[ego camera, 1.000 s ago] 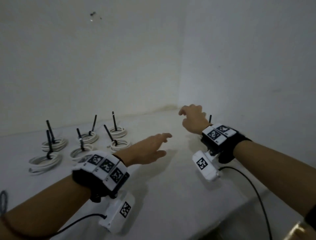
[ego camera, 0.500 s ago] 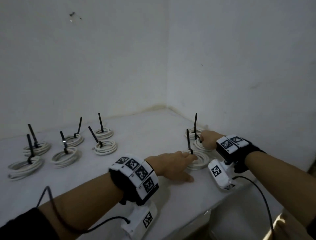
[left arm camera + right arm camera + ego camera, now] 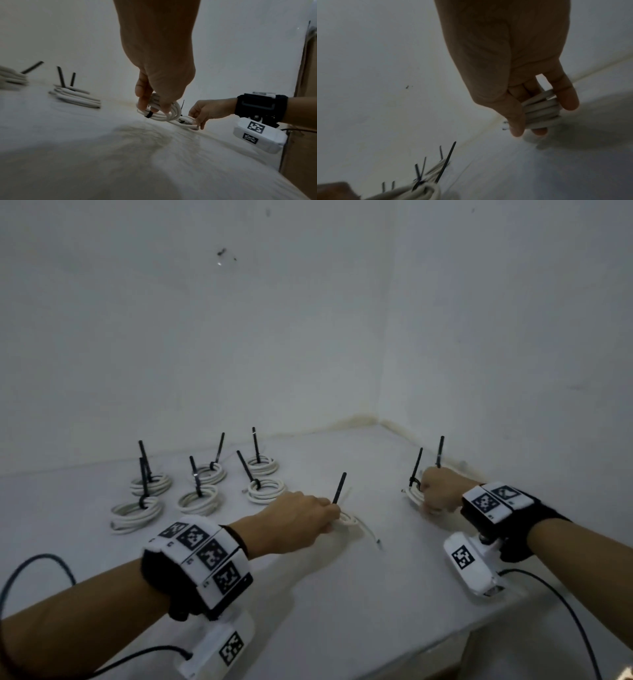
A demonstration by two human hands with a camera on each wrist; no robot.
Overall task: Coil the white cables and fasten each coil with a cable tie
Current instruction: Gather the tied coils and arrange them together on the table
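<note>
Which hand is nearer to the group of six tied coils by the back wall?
Left. The left hand grips a coil just right of the group of six coils; the right hand grips another coil farther right.

Both hands now grip coils
Left hand (image 3: 294, 522) has pulled its tied coil (image 3: 164, 112) leftward, away from the right hand (image 3: 440, 487) and its coil (image 3: 541, 112)

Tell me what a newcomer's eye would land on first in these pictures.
First, the six tied white coils set in two rows at the far left of the white table, each with a black cable tie tail sticking up. Next, the two hands: the left hand holds a tied coil near the table's middle, and the right hand grips another coil near the right wall.
</note>
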